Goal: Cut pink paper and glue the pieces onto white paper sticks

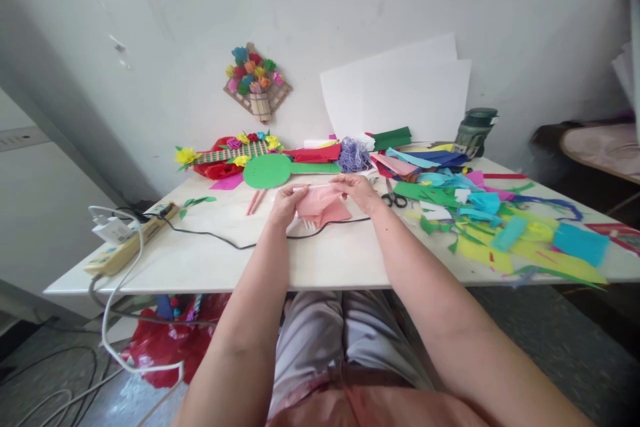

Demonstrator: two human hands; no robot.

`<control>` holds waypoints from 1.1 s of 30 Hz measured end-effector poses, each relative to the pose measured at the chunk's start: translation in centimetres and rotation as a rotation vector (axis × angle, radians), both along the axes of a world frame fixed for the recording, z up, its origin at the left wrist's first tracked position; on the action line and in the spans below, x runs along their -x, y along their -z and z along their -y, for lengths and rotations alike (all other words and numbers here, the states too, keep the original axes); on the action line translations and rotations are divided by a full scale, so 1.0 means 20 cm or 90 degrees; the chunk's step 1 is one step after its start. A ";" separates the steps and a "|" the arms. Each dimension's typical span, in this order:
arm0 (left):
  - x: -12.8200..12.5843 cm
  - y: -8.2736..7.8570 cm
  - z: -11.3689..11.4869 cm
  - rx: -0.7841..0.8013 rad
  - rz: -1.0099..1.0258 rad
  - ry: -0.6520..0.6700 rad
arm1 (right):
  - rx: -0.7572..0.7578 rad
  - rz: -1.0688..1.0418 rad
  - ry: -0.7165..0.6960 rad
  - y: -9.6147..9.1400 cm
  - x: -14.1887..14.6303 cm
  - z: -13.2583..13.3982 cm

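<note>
A piece of pink crepe paper (323,207) is stretched between my two hands, just above the white table. My left hand (289,205) pinches its left end, and my right hand (357,190) grips the upper right edge. Along the top of the paper runs a pale strip or rolled edge, too blurred to make out. Two thin pink sticks or rolls (256,202) lie left of my left hand. Beyond my hands lies a green round shape (267,171) with a long handle-like strip. Black-handled scissors (395,199) rest right of my right hand.
A black cable (240,247) crosses the table from a power strip (123,250) on the left. Paper scraps (480,247) cover the right side. A purple shredded bundle (354,155), a dark green bottle (474,132) and white sheets (395,97) are at the back. A paper-flower decoration (257,83) hangs above.
</note>
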State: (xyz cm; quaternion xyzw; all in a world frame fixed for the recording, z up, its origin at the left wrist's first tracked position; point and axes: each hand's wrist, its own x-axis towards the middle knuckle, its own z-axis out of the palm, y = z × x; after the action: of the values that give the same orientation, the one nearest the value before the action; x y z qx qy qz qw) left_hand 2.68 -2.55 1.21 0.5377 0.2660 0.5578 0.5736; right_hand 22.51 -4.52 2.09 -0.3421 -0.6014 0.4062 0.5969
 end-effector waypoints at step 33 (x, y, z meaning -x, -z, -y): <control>0.00 -0.03 0.02 0.049 0.048 0.011 | 0.040 -0.070 -0.056 -0.01 0.00 0.02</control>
State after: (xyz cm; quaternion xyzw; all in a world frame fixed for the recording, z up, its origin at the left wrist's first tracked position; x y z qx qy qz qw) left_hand 2.58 -2.91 1.74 0.4959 0.2611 0.5620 0.6083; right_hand 22.47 -4.84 2.31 -0.3113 -0.5688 0.4691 0.5996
